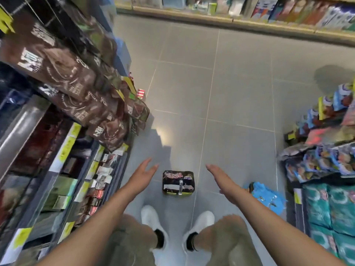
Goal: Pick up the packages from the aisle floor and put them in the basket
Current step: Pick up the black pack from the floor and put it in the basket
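Observation:
A small basket (166, 191) with a yellow-green rim stands on the grey tiled floor just ahead of my feet, and dark packages (176, 179) fill it. A blue package (268, 196) lies on the floor to its right, partly hidden behind my right forearm. My left hand (143, 172) hovers left of the basket with straight fingers, holding nothing. My right hand (218, 174) hovers right of the basket, fingers straight and empty.
Shelves of brown bags (63, 73) and boxed goods line the left side. Racks of colourful snack bags (326, 150) and teal packs (334, 214) stand on the right. A red-and-white item (140, 93) sits at the left shelf's foot. A far shelf (249, 14) crosses the aisle's end.

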Demonstrator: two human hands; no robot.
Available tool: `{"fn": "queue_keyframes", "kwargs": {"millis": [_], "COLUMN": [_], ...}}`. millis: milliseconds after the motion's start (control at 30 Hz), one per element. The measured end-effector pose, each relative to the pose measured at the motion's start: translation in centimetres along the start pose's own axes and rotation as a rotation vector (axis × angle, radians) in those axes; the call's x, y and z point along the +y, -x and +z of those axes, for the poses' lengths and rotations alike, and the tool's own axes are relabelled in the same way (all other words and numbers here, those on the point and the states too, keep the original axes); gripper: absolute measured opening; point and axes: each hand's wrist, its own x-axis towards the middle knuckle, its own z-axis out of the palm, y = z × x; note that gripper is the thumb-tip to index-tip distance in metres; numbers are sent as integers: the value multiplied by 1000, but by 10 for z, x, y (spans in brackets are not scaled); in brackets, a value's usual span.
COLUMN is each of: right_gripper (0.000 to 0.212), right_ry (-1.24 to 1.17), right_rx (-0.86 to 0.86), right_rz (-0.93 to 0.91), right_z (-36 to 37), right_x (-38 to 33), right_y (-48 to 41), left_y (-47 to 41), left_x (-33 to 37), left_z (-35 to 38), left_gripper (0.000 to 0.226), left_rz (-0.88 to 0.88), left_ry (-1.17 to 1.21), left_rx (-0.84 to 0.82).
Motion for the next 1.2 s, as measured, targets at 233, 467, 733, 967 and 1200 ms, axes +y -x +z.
{"fn": "queue_keyframes", "kwargs": {"millis": [233, 467, 733, 967, 1200], "right_gripper": [90, 88, 90, 87, 81], "right_ry": [-266, -371, -515, -526, -661], "right_rx": [-72, -79, -169, -108, -137], "right_rz": [289, 418, 469, 468, 472], "right_z": [38, 83, 122, 130, 120], "right_x": [103, 194, 258, 253, 209], "right_y": [-185, -345, -464, -460, -395], "left_y": [-148, -298, -387, -374, -334], "left_x": [-108, -223, -301, -285, -250], "left_z": [67, 154, 218, 230, 189], "left_gripper": [55, 64, 70, 45, 59], "left_rz": [-293, -493, -616, -592, -601], "left_ry": [250, 416, 775, 832, 750], "left_rx": [-48, -2, -195, -345, -248]}}
